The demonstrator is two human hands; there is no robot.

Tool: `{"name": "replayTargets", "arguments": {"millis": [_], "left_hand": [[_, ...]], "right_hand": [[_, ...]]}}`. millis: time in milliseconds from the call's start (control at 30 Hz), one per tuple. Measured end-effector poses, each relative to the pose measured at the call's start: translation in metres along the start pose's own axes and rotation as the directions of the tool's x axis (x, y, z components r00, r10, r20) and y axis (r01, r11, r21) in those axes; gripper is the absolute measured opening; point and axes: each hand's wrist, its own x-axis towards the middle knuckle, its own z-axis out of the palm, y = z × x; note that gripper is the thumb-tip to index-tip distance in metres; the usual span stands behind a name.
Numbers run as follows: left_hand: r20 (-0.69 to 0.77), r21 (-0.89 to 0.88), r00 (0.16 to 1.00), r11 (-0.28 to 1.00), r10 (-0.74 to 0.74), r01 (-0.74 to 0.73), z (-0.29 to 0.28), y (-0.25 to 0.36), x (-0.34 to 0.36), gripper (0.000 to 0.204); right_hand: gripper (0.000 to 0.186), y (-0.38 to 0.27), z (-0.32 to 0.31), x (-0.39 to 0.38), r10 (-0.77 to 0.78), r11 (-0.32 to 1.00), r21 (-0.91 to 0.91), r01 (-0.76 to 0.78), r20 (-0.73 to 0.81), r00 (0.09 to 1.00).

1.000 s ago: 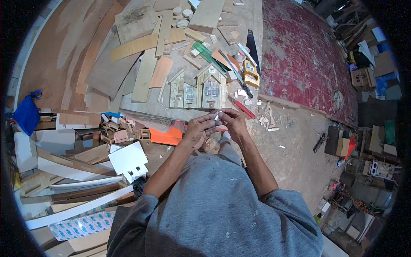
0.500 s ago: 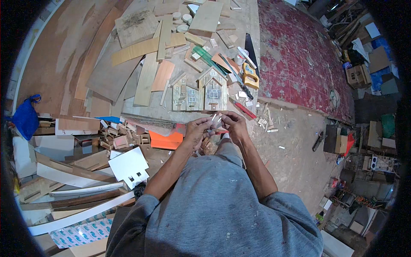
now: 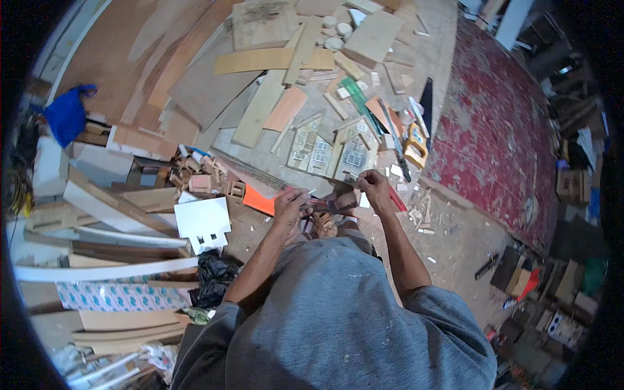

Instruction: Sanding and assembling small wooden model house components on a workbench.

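My left hand (image 3: 291, 207) is closed in a pinch, with a small white stick (image 3: 312, 192) showing at its fingertips. Apart from it, my right hand (image 3: 377, 192) has its thumb and forefinger pressed together; anything between them is too small to make out. A dark brownish shape (image 3: 343, 197) lies between the hands, too blurred to name. Just beyond them, two small wooden house fronts (image 3: 331, 153) with windows and peaked roof strips lie side by side on the work board. A red tool (image 3: 397, 198) lies beside my right hand.
Wood strips and boards (image 3: 273, 60) cover the far worktop. A yellow-handled saw (image 3: 416, 146) lies at its right. Offcuts (image 3: 195, 175), an orange piece (image 3: 259, 200) and a white cut-out board (image 3: 201, 223) are at left. Wood scraps (image 3: 426, 214) litter the floor at right.
My hands have moved apart; the right one has gone right, away from the left. The whole view has turned, so the worktop appears shifted right.
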Motion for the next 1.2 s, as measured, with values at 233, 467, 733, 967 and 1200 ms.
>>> {"name": "replayTargets", "arguments": {"millis": [233, 467, 733, 967, 1200], "left_hand": [[-0.364, -0.156, 0.931, 0.987, -0.017, -0.043, -0.04, -0.015, -0.057, 0.014], [-0.509, -0.114, 0.857, 0.981, 0.078, -0.157, -0.075, -0.053, -0.097, 0.017], [-0.502, -0.027, 0.862, 0.995, 0.073, -0.1, -0.07, -0.036, -0.097, 0.019], [-0.32, 0.361, 0.939, 0.933, 0.13, -0.006, -0.055, 0.001, -0.067, 0.019], [0.069, 0.401, 0.985, 0.899, 0.16, -0.174, -0.023, 0.017, -0.029, 0.016]], "right_hand": [[0.009, -0.01, 0.068, 0.073, -0.477, 0.752, -0.381, 0.538, 0.248, 0.843], [0.012, -0.005, 0.105, 0.086, -0.335, 0.613, -0.557, 0.56, 0.459, 0.823], [0.011, -0.006, 0.102, 0.085, -0.377, 0.558, -0.547, 0.624, 0.503, 0.778], [0.02, -0.033, 0.073, 0.009, -0.328, 0.827, -0.335, 0.452, 0.365, 0.871], [0.018, -0.042, 0.091, -0.083, -0.192, 0.956, -0.139, 0.26, 0.376, 0.906]]}}
